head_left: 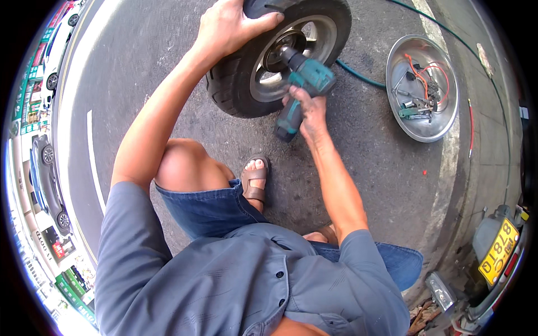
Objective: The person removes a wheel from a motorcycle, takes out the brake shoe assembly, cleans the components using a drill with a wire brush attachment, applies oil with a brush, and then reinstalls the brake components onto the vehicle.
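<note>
A scooter-type wheel (336,28) with a black tyre and silver rim stands upright on the asphalt. My left hand (232,25) rests on top of the tyre, fingers over the far side and thumb stretched along the near sidewall. In my right hand (307,106) is a teal and black cordless drill (314,75), gripped by its handle. Its nose points into the wheel's hub (286,47). Whether the tip touches anything inside the hub is hidden.
To the right, a round metal basin (420,126) holds tools and orange cords. A green hose (361,77) runs behind the wheel to the basin. A red-handled rod (471,126) lies near the curb. A vehicle with a yellow plate (499,252) stands lower right; parked cars (47,179) line the left.
</note>
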Demonstrator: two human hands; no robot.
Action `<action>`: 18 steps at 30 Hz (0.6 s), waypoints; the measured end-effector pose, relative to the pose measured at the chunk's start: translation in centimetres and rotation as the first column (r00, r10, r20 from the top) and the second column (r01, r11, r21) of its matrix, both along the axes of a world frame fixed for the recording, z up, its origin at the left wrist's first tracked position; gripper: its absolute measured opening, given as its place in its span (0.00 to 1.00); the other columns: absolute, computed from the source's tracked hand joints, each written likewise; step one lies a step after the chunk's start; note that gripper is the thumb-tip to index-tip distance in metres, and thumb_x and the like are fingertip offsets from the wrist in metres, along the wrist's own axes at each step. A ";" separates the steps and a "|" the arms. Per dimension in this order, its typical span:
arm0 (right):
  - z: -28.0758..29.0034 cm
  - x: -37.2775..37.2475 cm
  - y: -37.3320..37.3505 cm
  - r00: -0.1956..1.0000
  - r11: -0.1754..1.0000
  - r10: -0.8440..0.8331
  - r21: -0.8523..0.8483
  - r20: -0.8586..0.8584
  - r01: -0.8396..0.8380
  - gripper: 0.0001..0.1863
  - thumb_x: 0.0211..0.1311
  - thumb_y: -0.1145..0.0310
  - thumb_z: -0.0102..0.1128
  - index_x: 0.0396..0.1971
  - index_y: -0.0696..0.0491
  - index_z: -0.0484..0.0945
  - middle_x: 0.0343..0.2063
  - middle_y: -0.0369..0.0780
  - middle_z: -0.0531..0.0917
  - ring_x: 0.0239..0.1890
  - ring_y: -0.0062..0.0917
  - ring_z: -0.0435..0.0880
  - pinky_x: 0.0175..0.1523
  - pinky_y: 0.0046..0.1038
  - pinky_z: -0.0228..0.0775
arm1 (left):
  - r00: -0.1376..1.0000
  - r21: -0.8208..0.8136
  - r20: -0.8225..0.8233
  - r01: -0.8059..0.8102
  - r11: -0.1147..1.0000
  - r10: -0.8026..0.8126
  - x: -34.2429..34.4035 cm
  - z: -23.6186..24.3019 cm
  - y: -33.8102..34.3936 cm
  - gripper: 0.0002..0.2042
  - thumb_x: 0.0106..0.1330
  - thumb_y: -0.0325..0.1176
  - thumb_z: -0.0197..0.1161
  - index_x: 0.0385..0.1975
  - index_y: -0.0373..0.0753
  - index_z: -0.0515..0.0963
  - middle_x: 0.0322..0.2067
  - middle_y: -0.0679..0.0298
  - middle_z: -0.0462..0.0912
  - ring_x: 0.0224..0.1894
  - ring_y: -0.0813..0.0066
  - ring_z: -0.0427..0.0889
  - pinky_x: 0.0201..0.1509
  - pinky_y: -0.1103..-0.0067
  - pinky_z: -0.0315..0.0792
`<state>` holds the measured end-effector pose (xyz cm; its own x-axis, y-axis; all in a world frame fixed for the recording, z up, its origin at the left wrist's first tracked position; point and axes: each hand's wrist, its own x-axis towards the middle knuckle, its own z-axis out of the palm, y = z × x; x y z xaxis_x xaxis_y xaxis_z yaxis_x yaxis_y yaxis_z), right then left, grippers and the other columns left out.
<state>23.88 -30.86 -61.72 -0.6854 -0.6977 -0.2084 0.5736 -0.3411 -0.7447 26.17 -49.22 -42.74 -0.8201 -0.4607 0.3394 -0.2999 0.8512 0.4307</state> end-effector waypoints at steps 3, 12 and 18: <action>-0.3 -3.9 0.2 0.993 0.994 -0.063 0.083 -0.095 0.071 0.15 0.52 0.70 0.67 0.39 0.59 0.78 0.29 0.39 0.84 0.27 0.24 0.82 0.34 0.26 0.77 | 0.999 -0.002 -0.003 0.034 0.999 -0.034 0.0 0.0 0.1 0.37 0.50 0.52 0.68 0.59 0.40 0.69 0.52 0.47 0.76 0.56 0.49 0.76 0.60 0.64 0.69; -5.0 -1.6 1.8 0.981 0.948 -0.072 0.293 -0.181 0.124 0.10 0.53 0.74 0.65 0.35 0.58 0.80 0.28 0.37 0.82 0.25 0.22 0.80 0.33 0.25 0.71 | 0.999 0.003 0.015 0.032 0.999 -0.032 -0.2 0.3 0.9 0.37 0.50 0.52 0.67 0.60 0.39 0.68 0.53 0.46 0.75 0.56 0.48 0.75 0.60 0.64 0.69; -1.6 1.6 1.3 0.999 0.986 0.018 0.165 0.032 -0.023 0.11 0.55 0.72 0.64 0.38 0.59 0.79 0.30 0.39 0.84 0.25 0.22 0.81 0.33 0.25 0.73 | 1.000 -0.020 0.009 0.008 1.000 -0.007 -0.1 0.2 0.4 0.37 0.50 0.52 0.67 0.60 0.39 0.68 0.52 0.46 0.75 0.56 0.49 0.75 0.61 0.64 0.69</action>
